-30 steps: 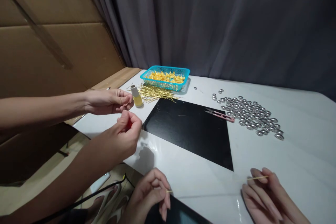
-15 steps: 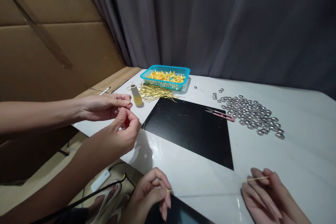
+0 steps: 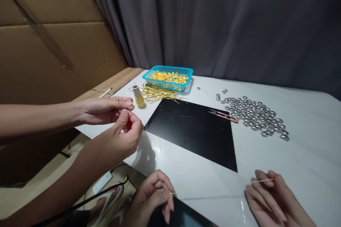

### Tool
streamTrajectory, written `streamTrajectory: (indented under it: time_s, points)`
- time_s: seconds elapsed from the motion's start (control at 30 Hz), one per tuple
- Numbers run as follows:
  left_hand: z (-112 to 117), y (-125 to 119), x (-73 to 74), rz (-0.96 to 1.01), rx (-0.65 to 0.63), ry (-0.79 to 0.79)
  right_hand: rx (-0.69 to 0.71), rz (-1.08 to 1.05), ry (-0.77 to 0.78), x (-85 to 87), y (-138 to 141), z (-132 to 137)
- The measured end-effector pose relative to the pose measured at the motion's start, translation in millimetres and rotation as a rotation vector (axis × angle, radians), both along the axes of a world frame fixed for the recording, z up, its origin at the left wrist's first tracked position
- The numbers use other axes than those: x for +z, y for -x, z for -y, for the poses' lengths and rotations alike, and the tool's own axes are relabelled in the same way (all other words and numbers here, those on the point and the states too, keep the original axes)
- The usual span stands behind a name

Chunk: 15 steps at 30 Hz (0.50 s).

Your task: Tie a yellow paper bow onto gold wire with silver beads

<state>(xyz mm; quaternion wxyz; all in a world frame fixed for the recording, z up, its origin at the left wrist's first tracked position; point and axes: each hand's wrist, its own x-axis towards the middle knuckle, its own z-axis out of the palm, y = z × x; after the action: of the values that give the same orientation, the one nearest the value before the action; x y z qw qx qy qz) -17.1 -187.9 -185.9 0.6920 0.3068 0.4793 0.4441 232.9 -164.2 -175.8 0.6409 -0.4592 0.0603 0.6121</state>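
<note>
At the bottom centre, my left hand (image 3: 154, 195) pinches the end of a thin gold strip, with a short tip showing past the fingers. My right hand (image 3: 274, 198), at the lower right, pinches a gold strip (image 3: 262, 181) between thumb and fingertips. Between the hands the strip is too faint to follow, but a thin shadow line crosses the white table (image 3: 202, 184) there. I cannot tell for sure that both ends belong to one piece. A black mat (image 3: 197, 136) lies beyond my hands.
At left, a co-worker's two hands (image 3: 128, 131) pinch something tiny. Further back are a glue-like bottle (image 3: 139, 97), a gold strip pile (image 3: 160, 93) and a blue basket (image 3: 190, 74) of yellow bows. Pink thread snips (image 3: 226, 116) lie beside silver beads (image 3: 255, 115).
My hands stay nearly still, both pinching as before. The co-worker's upper hand has shifted very slightly; the things on the table have not moved.
</note>
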Motion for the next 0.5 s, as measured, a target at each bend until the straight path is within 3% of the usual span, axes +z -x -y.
streamTrajectory:
  time_s: [0.5]
  points:
    - [-0.8, 4.3, -5.8, 0.024, -0.034, -0.035, -0.035, -0.009, -0.032, 2.2, 1.7, 0.2]
